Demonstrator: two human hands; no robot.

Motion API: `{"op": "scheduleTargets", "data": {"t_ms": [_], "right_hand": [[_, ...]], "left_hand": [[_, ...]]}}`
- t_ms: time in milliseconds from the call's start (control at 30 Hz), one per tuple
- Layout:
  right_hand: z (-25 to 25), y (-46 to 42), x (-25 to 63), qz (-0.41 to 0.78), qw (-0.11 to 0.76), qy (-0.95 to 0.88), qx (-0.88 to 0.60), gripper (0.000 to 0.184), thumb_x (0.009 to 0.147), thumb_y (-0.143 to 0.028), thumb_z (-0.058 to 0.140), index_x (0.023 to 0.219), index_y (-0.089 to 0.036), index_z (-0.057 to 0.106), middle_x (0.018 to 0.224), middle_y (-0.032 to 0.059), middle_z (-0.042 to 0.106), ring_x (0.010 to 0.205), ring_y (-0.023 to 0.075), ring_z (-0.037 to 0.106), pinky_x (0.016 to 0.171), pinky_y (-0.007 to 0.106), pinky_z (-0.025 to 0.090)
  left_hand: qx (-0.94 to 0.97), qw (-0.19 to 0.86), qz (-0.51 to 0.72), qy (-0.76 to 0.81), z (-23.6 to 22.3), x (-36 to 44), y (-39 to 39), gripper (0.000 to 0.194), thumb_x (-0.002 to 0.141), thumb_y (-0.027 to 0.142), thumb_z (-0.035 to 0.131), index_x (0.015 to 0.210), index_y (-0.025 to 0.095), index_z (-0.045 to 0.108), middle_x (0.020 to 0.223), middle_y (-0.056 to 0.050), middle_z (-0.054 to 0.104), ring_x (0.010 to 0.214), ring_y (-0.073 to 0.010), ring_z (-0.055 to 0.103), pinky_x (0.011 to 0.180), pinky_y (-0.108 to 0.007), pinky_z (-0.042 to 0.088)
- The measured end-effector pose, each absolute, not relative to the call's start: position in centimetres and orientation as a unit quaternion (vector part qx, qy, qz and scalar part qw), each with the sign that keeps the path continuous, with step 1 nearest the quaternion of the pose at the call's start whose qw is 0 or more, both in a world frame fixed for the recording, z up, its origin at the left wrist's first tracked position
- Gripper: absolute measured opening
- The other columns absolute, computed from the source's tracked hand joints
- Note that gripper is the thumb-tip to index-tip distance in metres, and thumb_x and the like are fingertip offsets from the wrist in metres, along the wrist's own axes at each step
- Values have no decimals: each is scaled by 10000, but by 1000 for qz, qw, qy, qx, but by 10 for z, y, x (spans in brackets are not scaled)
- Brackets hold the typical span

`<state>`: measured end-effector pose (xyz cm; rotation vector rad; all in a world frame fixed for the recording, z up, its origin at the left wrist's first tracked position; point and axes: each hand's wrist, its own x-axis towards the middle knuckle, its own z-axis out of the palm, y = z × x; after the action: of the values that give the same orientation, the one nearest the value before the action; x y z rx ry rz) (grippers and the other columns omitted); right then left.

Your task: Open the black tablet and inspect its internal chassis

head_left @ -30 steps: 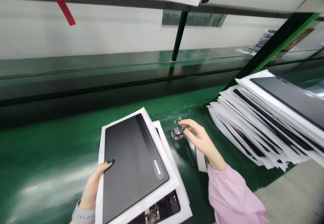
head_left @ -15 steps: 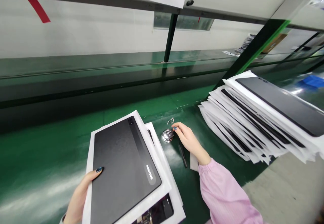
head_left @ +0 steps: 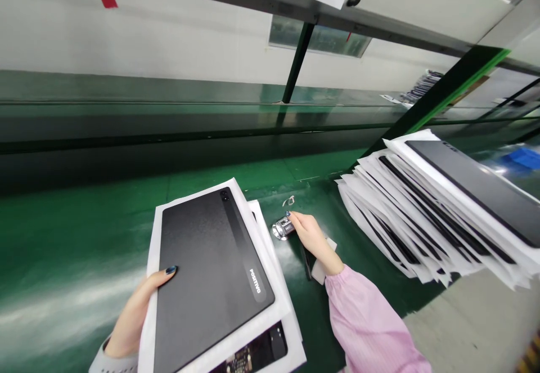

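My left hand (head_left: 147, 297) grips the left edge of a dark grey tablet back cover (head_left: 206, 283) marked POSITIVO, with the thumb on top and the other fingers hidden below. A white sheet (head_left: 166, 209) lies under the cover. Beneath that, a second white sheet (head_left: 291, 350) and a black tablet part (head_left: 278, 339) with a bare circuit board stick out. Thumb and forefinger of my right hand (head_left: 310, 232) are pinched at a small shiny silver object (head_left: 282, 228) with dark markings on the table.
Below my right wrist lie a slim black tool (head_left: 306, 263) and a small white pad (head_left: 319, 272). A thin pale loop (head_left: 288, 201) rests beyond the fingers. At right stands a tall stack of tablet covers (head_left: 422, 215) between white sheets, beside a green post (head_left: 447, 91).
The view has shifted slightly. The silver object looks turned, its dark marked part now towards my right fingers. My left hand keeps its grip on the cover.
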<state>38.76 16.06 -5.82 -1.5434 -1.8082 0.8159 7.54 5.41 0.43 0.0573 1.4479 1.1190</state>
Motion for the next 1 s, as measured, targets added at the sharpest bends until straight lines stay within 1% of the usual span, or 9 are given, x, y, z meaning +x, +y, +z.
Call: {"op": "scheduleTargets", "data": {"t_ms": [100,200,333,467,567,667,833,900,1000], "right_hand": [[-56,161,388,317,314,-674,-589,459,964,-514,387,596,-240,359,565,-9,444,548,178,418,564,310,288],[-49,160,394,350,311,-671,-575,394,954,-491,393,662,-230,438,615,-5,491,603,193,487,592,306,359],[-42,157,403,406,290,-677,-541,273,910,-467,468,814,-221,539,743,4,578,714,205,564,673,311,446],[-44,156,404,402,281,-681,-544,303,922,-462,444,728,-231,477,706,-8,511,680,197,502,660,318,409],[-49,159,401,382,282,-686,-552,348,919,-478,421,665,-242,386,653,-17,453,627,192,443,623,322,362],[-51,161,400,373,280,-691,-553,371,914,-498,409,646,-246,361,626,-21,430,603,187,414,603,319,339],[-50,160,399,369,276,-685,-564,389,905,-517,415,637,-243,355,615,-22,425,595,182,405,592,312,319],[-50,159,397,366,277,-679,-573,398,914,-508,402,627,-241,338,604,-19,424,588,182,402,585,310,310],[-50,158,393,363,280,-671,-583,433,930,-507,392,597,-236,332,573,-15,421,570,180,404,571,308,300]], "left_hand": [[37,620,486,615,0,74,55,104,721,71,664,732,173,647,511,-19,646,466,-208,656,432,-244,535],[29,644,479,596,-7,71,57,135,653,103,722,717,191,643,504,-13,638,501,-247,674,431,-279,541],[34,629,481,609,-4,72,55,74,695,118,698,733,174,670,516,-23,652,441,-220,644,422,-268,542],[33,617,494,612,2,76,55,94,730,85,665,677,163,659,517,-32,659,389,-179,612,384,-219,513],[24,616,503,606,-1,76,56,119,713,33,658,683,148,671,490,-18,643,402,-162,619,417,-189,528],[16,603,511,613,-1,77,57,136,712,12,657,690,145,679,491,-11,644,439,-157,645,450,-164,538],[17,610,498,616,8,80,54,124,772,67,628,697,156,670,493,-23,630,419,-174,634,445,-206,545],[17,621,479,620,8,78,54,80,745,87,658,717,161,670,508,-27,639,400,-190,623,411,-235,530],[13,626,469,622,5,75,54,87,694,98,702,712,172,660,514,-22,644,401,-202,624,389,-246,506]]}}
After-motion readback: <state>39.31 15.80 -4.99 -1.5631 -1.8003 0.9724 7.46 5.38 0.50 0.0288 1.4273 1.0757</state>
